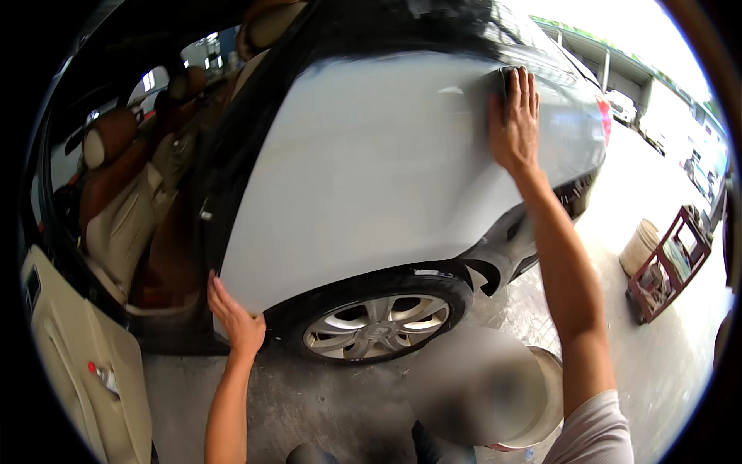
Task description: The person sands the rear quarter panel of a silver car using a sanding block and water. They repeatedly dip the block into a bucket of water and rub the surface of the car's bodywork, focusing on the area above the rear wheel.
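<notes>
A car's rear side panel [363, 162] in dull whitish grey fills the middle, above a wheel [375, 329] with silver spokes. High on the panel, toward the tail light, my right hand [516, 124] lies with straight fingers pressed over a small dark block [506, 79]. Most of that block is hidden under the fingers, so its exact kind does not show. My left hand [236, 313] rests with outstretched fingers at the panel's lower front corner, beside the door opening; it holds nothing visible.
The open rear door [85, 363] stands at left, a bottle [103, 377] in its pocket. Beige and brown seats [116, 201] show inside. A pale bucket [550, 394] sits close by my right arm. Farther right are a dark red cart [668, 267] and another bucket [640, 246].
</notes>
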The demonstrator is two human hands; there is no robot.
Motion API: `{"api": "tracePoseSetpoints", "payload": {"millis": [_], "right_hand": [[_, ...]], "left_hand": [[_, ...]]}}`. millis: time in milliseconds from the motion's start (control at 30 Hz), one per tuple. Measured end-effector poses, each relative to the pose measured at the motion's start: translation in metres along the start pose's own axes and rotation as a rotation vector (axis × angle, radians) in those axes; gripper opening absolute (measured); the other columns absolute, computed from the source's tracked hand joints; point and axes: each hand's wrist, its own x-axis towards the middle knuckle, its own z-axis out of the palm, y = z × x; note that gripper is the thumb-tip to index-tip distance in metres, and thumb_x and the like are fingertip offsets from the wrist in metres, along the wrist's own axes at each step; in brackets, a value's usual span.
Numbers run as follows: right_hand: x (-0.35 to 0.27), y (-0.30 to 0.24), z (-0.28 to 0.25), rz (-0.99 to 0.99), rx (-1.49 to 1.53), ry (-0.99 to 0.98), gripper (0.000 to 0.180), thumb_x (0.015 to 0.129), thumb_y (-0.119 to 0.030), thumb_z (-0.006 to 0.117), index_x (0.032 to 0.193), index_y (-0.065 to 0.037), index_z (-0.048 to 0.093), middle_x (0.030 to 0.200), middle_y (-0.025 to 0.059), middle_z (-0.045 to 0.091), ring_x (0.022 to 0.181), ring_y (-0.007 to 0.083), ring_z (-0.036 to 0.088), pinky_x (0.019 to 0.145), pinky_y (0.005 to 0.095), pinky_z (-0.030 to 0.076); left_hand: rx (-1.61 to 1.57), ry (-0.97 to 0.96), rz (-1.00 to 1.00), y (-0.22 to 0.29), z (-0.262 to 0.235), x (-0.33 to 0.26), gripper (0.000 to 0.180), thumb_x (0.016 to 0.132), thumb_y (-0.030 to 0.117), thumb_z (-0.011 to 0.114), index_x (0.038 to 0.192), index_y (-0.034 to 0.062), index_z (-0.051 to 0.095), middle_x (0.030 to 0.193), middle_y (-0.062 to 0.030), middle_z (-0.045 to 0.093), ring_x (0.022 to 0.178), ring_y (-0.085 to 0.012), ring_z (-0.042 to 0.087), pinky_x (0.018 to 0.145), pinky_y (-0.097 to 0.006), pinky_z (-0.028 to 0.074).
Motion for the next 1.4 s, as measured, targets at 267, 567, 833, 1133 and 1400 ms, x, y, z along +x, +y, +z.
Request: {"api": "tracePoseSetpoints", "payload": {"millis": [267, 567, 833, 1133, 1400], "right_hand": [[-0.069, -0.272, -0.037, -0.690, 0.139, -0.462, 0.073, 0.094, -0.022, 0.043, 0.162, 0.002, 0.030, 0.172, 0.0173, 0.022, 0.161, 0.0324, 0.015, 0.131, 0.0471, 0.008], [-0.112, -0.167, -0.067, -0.753, 0.340, -0.560, 0.064, 0.096, -0.020, 0.047, 0.154, 0.008, 0.042, 0.167, 0.0234, 0.032, 0.158, 0.0391, 0.023, 0.129, 0.0536, 0.015], [-0.159, -0.315, -0.036, -1.179, 0.373, -0.608, 0.071, 0.095, -0.016, 0.044, 0.161, 0.004, 0.031, 0.173, 0.0139, 0.020, 0.161, 0.0268, 0.016, 0.132, 0.0424, 0.010], [-0.180, -0.334, -0.046, -1.127, 0.318, -0.582, 0.065, 0.092, -0.014, 0.049, 0.154, 0.006, 0.045, 0.168, 0.0184, 0.033, 0.159, 0.0321, 0.025, 0.129, 0.0491, 0.021], [-0.162, -0.344, -0.048, -1.217, 0.244, -0.717, 0.071, 0.092, -0.013, 0.048, 0.160, -0.001, 0.037, 0.171, 0.0112, 0.029, 0.161, 0.0232, 0.020, 0.130, 0.0421, 0.015]], "left_hand": [[-0.013, -0.020, 0.014, 0.004, -0.002, 0.001, 0.123, 0.062, -0.007, 0.083, 0.161, -0.0045, 0.010, 0.164, -0.0272, 0.024, 0.150, -0.0481, 0.027, 0.123, -0.058, 0.021], [-0.080, 0.033, 0.038, 0.005, 0.002, 0.004, 0.128, 0.061, -0.008, 0.083, 0.163, 0.0009, 0.005, 0.166, -0.0253, 0.021, 0.150, -0.0470, 0.027, 0.123, -0.057, 0.021], [-0.019, -0.039, -0.035, -0.046, -0.017, -0.030, 0.117, 0.064, -0.006, 0.084, 0.161, 0.0020, 0.019, 0.164, -0.0225, 0.028, 0.149, -0.0432, 0.033, 0.123, -0.054, 0.026], [-0.088, 0.055, -0.103, -0.061, 0.004, -0.052, 0.109, 0.067, -0.009, 0.078, 0.160, 0.0037, 0.022, 0.162, -0.0208, 0.031, 0.146, -0.0426, 0.033, 0.120, -0.053, 0.028], [0.002, 0.113, -0.408, -0.078, 0.011, -0.102, 0.099, 0.070, -0.014, 0.070, 0.156, -0.0030, 0.024, 0.156, -0.0254, 0.034, 0.146, -0.0443, 0.035, 0.122, -0.054, 0.030]]}}
